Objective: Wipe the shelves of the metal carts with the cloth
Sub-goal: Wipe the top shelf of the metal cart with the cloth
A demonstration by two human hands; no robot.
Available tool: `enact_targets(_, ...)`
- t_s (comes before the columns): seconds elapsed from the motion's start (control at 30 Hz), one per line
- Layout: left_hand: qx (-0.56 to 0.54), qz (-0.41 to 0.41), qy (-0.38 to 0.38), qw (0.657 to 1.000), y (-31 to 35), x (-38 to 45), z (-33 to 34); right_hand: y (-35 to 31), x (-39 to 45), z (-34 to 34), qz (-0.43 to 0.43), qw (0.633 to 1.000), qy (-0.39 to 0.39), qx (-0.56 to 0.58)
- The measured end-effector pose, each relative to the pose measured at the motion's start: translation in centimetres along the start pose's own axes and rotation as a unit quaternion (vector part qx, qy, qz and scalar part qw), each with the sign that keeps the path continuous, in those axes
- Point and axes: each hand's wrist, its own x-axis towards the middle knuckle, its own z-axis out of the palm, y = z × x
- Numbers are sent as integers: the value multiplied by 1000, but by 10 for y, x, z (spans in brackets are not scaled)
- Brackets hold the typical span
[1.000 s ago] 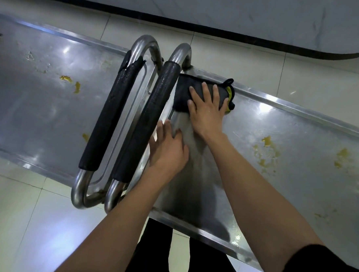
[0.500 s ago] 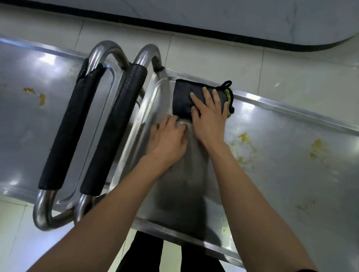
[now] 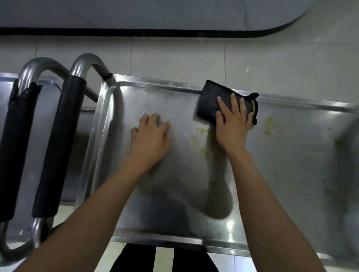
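Under your right hand, the cloth is lying at the shelf's far rim; your fingers are pressing it flat, spread, not gripping. Your left hand is bracing open-palmed on bare metal. Yellow residue is sitting just nearer than the cloth; you are best keeping firm, even pressure, overlapping passes.

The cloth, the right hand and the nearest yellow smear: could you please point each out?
cloth point(image 3: 210, 101): head view, on its dark folded left part.
right hand point(image 3: 232, 126): head view, back of hand.
yellow smear point(image 3: 196, 142): head view, middle of streak.
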Motion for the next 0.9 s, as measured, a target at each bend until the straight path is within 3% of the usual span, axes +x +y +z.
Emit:
enact_targets(0.23,31,17,-21,999,-7,-4,7,1,-4,4,-2,998,-33,-55)
enact_targets(0.4,-62,37,3,997,-38,-21,-4,-26,-23,23,-26,996,-44,-78)
enact_targets(0.5,-71,-40,57,995,-72,-42,-4,-51,-32,38,-44,994,-53,-84)
enact_targets(0.6,-34,-79,54,995,-100,-63,5,-85,-46,60,-83,991,-60,-90)
enact_targets(0.77,-52,-70,18,996,-109,-74,21,-154,-75,101,-172,976,-102,-86)
enact_targets(0.9,-46,-64,20,997,-113,-76,30,-188,-79,116,-182,974,-119,-64)
